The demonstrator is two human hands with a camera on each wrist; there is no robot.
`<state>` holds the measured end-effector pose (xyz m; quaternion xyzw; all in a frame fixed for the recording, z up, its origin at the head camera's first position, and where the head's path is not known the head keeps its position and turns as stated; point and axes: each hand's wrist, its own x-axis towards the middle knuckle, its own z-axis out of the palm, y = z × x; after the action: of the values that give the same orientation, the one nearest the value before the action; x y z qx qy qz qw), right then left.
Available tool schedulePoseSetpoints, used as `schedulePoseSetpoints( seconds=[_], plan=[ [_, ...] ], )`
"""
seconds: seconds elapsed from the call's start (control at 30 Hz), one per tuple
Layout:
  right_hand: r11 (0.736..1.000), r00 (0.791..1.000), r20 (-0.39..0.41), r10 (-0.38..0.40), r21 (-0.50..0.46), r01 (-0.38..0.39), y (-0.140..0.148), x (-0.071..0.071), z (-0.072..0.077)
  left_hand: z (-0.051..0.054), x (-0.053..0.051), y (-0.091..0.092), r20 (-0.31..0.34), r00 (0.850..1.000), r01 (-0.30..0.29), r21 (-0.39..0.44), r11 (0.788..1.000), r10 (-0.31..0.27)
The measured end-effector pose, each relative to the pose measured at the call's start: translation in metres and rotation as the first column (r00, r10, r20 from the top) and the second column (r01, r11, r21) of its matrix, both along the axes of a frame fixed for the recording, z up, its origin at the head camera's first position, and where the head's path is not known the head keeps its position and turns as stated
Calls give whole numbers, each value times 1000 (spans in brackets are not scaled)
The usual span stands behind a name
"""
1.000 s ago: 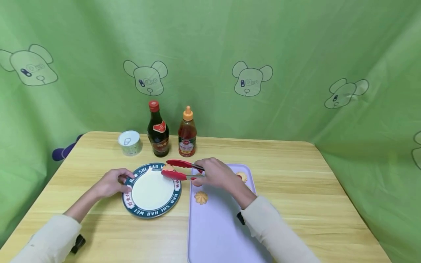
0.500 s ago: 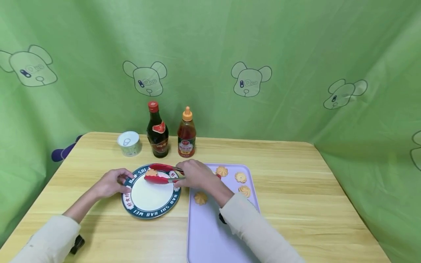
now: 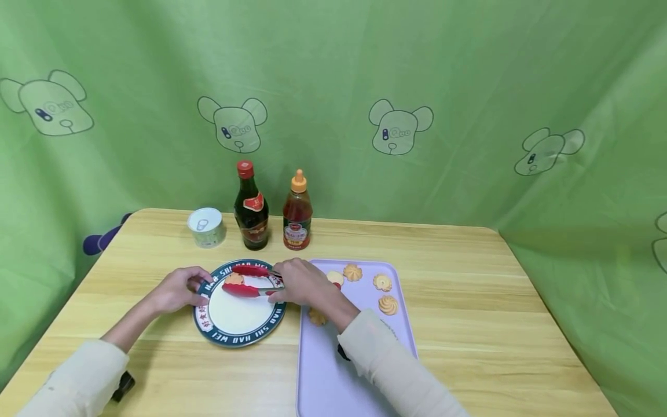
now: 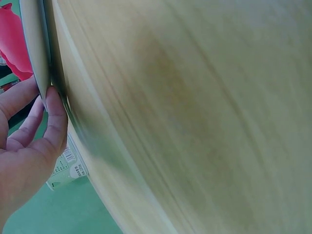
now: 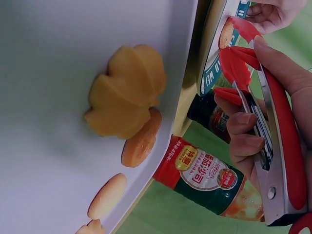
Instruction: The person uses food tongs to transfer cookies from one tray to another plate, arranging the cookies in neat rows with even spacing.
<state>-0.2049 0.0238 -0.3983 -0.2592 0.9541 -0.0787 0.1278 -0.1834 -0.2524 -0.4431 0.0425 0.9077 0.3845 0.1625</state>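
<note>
My left hand [image 3: 179,288] pinches the left rim of a white plate [image 3: 242,315] with a dark green lettered border; the left wrist view shows the thumb and fingers [image 4: 56,114] on either side of its edge. My right hand [image 3: 302,282] grips red-tipped metal tongs [image 3: 245,290], which reach over the plate's upper left part. Between the red tips is a cookie [image 3: 234,279]. In the right wrist view this cookie [image 5: 226,35] is at the plate's surface; whether the tips squeeze it I cannot tell. Under the right forearm is a lilac tray [image 3: 333,370] with several cookies [image 3: 388,304].
Behind the plate stand a pull-tab can [image 3: 206,227], a dark bottle with a red cap [image 3: 252,215] and a sauce bottle with an orange cap [image 3: 297,223]. A green curtain [image 3: 333,69] hangs behind the wooden table [image 3: 458,278].
My right hand has carried the cookie in the tongs leftward from the plate's right rim to its upper left, uncovering more cookies on the tray. The left hand stays at the rim.
</note>
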Motion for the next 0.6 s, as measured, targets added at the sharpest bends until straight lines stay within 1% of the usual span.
schedulePoseSetpoints(
  seconds=[0.13,0.27,0.47,0.6],
  plan=[
    [1000,1000,6,-10,4,10,0,1,0,0,0,1,1,1000,1,5,1000,-1],
    [1000,1000,19,-15,-27,15,5,2,3,-1,0,0,2,1000,2,12,1000,-2],
    [994,999,49,-21,-107,26,23,5,12,0,0,1,7,1000,-2,10,1000,2],
    [993,1000,26,-17,-116,20,38,7,19,0,0,0,2,1000,3,6,1000,-3]
  ],
)
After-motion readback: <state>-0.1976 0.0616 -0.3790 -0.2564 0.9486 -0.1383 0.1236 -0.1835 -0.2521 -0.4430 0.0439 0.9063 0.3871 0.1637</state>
